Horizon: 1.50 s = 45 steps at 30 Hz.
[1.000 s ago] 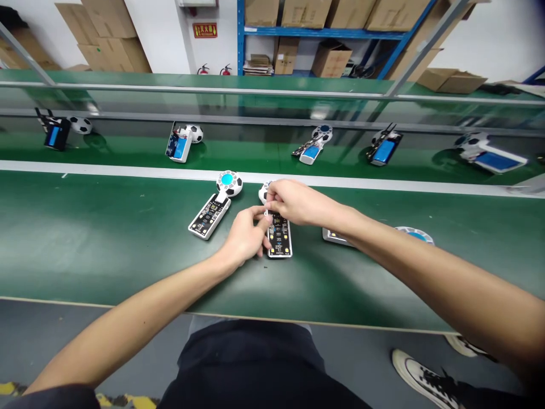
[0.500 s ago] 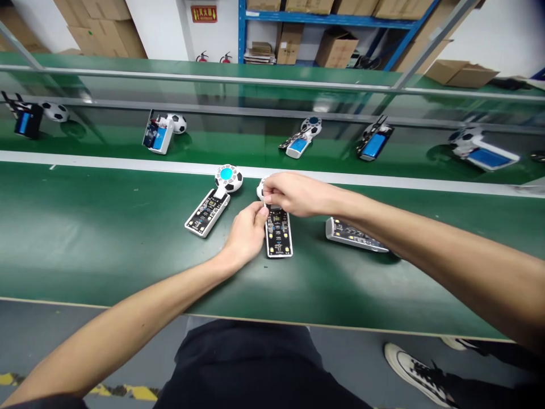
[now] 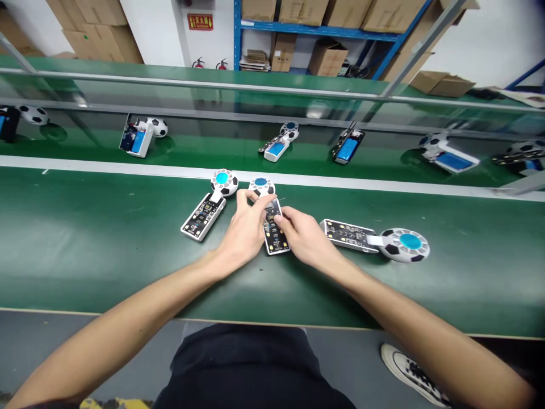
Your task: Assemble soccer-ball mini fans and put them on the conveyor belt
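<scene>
Green bench (image 3: pixel 85 250), three open fan units (image 3: pixel 203 215) lying flat

On the green bench (image 3: pixel 85 250), two opened fan units flanking the work: one to the left (image 3: pixel 207 205), circuit board bare, soccer-ball head up; another to the right (image 3: pixel 374 238), lying sideways. Behind, on the conveyor belt (image 3: pixel 213 152), more units with blue batteries showing (image 3: pixel 137 136) (image 3: pixel 279 142) (image 3: pixel 348 145) (image 3: pixel 447 154). Beyond, cardboard boxes (image 3: pixel 326 59) on blue shelving (image 3: pixel 298 28), two fire extinguishers (image 3: pixel 209 64) beneath a red wall sign (image 3: pixel 200 21).

middle unit (image 3: pixel 275 230): edges hidden by fingers (image 3: pixel 255 205) | far-left unit (image 3: pixel 6 122): cropped by edge
</scene>
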{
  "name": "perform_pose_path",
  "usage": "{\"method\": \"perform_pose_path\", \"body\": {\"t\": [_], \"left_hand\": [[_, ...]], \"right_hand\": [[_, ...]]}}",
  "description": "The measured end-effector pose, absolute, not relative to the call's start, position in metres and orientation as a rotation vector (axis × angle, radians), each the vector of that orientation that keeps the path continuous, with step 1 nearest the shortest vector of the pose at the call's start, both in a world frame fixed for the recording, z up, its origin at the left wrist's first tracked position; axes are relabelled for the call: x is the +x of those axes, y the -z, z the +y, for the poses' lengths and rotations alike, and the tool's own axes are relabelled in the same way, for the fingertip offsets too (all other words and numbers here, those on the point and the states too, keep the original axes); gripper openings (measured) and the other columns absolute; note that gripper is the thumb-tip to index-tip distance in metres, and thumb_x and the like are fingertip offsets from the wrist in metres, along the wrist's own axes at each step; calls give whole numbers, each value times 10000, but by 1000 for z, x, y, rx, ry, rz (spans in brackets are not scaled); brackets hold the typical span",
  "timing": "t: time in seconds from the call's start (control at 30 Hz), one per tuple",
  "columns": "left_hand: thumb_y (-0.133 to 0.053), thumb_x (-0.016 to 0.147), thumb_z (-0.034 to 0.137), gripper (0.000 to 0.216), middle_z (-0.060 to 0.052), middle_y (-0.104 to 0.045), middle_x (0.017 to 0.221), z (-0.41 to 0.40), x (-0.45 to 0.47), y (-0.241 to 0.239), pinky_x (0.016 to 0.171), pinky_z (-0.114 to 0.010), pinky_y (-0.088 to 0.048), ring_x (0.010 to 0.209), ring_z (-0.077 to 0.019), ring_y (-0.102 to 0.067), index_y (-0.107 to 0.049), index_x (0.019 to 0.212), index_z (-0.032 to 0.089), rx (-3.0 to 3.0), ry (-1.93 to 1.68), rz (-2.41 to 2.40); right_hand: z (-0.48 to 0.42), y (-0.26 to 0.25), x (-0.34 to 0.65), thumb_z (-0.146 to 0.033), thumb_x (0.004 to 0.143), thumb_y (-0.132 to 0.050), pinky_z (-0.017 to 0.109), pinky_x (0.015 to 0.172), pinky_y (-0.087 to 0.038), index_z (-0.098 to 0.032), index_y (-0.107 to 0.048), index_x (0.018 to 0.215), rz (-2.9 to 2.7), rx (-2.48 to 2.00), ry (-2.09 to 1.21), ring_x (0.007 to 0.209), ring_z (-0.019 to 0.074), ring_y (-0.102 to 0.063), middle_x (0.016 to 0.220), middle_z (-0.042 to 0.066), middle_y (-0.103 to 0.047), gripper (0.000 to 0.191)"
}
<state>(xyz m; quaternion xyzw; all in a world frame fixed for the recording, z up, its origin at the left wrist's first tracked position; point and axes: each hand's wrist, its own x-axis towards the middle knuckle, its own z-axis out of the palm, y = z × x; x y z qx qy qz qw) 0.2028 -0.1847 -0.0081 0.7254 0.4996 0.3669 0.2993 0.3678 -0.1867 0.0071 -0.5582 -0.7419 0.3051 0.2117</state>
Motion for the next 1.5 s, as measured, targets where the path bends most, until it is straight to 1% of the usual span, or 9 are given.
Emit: {"method": "perform_pose_path", "body": {"t": [0.1,0.23,0.47,0.6,0.73,0.83,0.97,1.17,1.5], "left_hand": [[-394,909,67,414,-90,-390,1142,-180,200,7,1036,-385,-461,1051,-180,-528,-586,1252,193,1885,-993,1296],[-405,898,62,412,-74,-393,1114,-178,196,9,997,-393,-487,946,-154,-534,-601,1223,224,1836,-1023,1249],[-433,898,91,399,-68,-392,1108,-178,194,12,914,-366,-530,882,-142,-529,-596,1225,249,1766,-1084,1215],[-468,909,138,374,-70,-399,1145,-177,194,14,826,-300,-544,872,-130,-534,-589,1245,252,1762,-1102,1224],[-458,946,183,318,-80,-453,1168,-182,197,14,828,-305,-532,926,-156,-561,-573,1239,230,2035,-1108,1329],[-423,976,229,246,-107,-479,1201,-189,201,9,806,-336,-526,945,-190,-571,-591,1150,187,2291,-991,1513],[-501,939,205,134,-128,-475,1172,-192,203,3,828,-378,-514,1015,-238,-544,-580,1028,144,2363,-952,1605],[-621,859,160,93,-36,-456,1029,-184,195,6,689,-290,-504,654,-80,-475,-553,922,164,2083,-1064,1272],[-510,865,89,151,-70,-467,1086,-185,196,5,813,-324,-497,879,-160,-527,-578,980,159,2094,-1152,1237]], "right_hand": [[-191,4,360,-377,985,-356,266,627,-343,-164,-613,861,-1898,-1468,-885,662,154,-486,738,13,-594,356],[-192,10,354,-423,965,-393,260,618,-341,-156,-652,839,-1668,-1433,-980,675,152,-475,715,4,-580,393],[-179,16,356,-414,833,-618,282,683,-428,-142,-727,849,-1236,-1242,-1454,684,158,-565,739,23,-675,294],[-171,12,366,-415,771,-734,294,777,-462,-154,-742,987,-1181,-1111,-1674,806,169,-625,899,52,-731,338],[-171,13,370,-467,764,-748,312,821,-473,-173,-742,1044,-1165,-1078,-1685,849,177,-643,957,54,-743,406],[-172,15,366,-475,744,-762,312,789,-478,-158,-749,1023,-1114,-1095,-1656,820,180,-646,922,60,-748,423],[-176,13,366,-448,748,-762,306,814,-477,-168,-745,1054,-1108,-1055,-1672,883,188,-654,970,58,-751,415],[-181,9,378,-406,772,-753,346,947,-456,-204,-735,1114,-1202,-976,-1756,1015,206,-645,1081,56,-740,397],[-181,21,366,-449,732,-760,345,920,-467,-189,-755,994,-1073,-983,-1581,917,198,-651,960,44,-749,369]]}}
